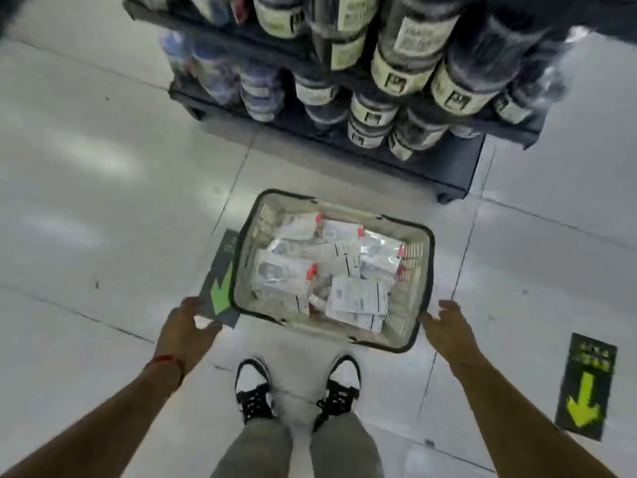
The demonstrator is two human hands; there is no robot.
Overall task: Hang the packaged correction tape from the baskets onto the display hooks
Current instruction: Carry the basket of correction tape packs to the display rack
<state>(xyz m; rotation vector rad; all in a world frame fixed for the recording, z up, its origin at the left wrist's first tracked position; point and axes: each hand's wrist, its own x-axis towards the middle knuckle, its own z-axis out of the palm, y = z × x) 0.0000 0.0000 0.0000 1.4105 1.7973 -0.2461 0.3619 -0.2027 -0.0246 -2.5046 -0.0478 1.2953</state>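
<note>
Right now both hands are empty, fingers loosely spread, holding nothing. Left hand [188,320] hovers off the basket's near-left corner, over a floor sticker with a green arrow [220,286]. Right hand [448,327] hovers just beside the near-right corner, and looks a touch closer to the rim than the left, though contact isn't clear from this angle. The basket [418,291] sits on the tiled floor [86,201] straight ahead of the person's shoes [255,388], between the two hands, long axis running left-right and skewed slightly clockwise. Inside: a loose pile of correction tape packs [355,298], flat clear blister bags with white card backs and small red tabs, lying at mixed angles, overlapping. No display hooks in view; a dark low shelf [448,170] of labelled dark jars stands beyond the basket's far side. My read: next move is either gripping the rim at both near corners or dipping in for a pack, right hand nearer to the top one at the near-right.
</note>
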